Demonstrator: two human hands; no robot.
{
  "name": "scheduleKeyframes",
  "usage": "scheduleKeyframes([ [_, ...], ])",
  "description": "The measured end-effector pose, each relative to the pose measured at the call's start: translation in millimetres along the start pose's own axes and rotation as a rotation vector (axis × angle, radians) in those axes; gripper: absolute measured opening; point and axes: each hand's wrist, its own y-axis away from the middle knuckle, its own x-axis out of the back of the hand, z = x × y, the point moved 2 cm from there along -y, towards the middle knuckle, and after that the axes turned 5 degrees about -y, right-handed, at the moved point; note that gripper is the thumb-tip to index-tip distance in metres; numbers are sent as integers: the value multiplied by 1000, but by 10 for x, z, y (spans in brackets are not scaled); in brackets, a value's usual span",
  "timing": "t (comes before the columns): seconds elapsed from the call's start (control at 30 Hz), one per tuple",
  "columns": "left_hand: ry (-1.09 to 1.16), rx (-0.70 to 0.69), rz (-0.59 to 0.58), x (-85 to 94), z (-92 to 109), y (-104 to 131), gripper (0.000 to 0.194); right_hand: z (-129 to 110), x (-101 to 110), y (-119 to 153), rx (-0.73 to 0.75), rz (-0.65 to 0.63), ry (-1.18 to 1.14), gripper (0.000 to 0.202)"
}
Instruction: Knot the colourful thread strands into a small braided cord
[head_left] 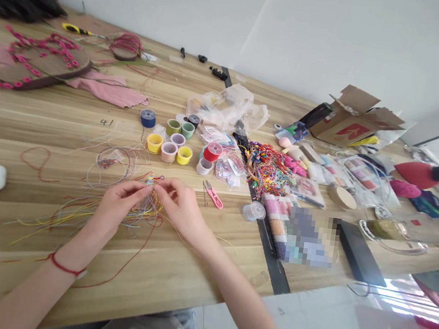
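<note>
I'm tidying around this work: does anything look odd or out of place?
Loose threads sprawl untidily around the left hand, unlike the wound spools beyond. Also, a pixelated patch at the picture's right hides whatever lies there.

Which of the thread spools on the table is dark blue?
The dark blue spool, leftmost of the group. Its color sets it apart: the other dark one, the black spool, stands farther right, and the rest are lighter or brighter.

Thread piece (pixel 150 180): small, multicolored, at fingertips of left hand (pixel 122 201) and right hand (pixel 179 203)
Cords (pixel 143 210): yellow, red, grey; loose, bunched under it, fanned left across counter (pixel 174 288)
</note>
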Motion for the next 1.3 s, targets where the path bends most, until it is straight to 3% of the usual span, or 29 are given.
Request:
scheduleKeyframes([
  [0.07, 0, -7, 0, -11, 6, 6, 37, 86, -59, -95, -13, -62, -155, 14],
  [0.27, -41, -43, 1, -63, -4, 23, 30, 360, -115, -116, -47, 11, -431, 21],
  [0.43, -46, -9, -15, -76, 0, 14, 33, 436, -116, -119, -82, 23, -446, 27],
  [0.77, -83, -14, -72, -51, 31, 31, 31, 389, -68, -131, -84, 59, -445, 21],
  [1.3, -117, -115, -76, -30, -43, 11, 29, 380, -35, -155, -119, 50, -485, 32],
])
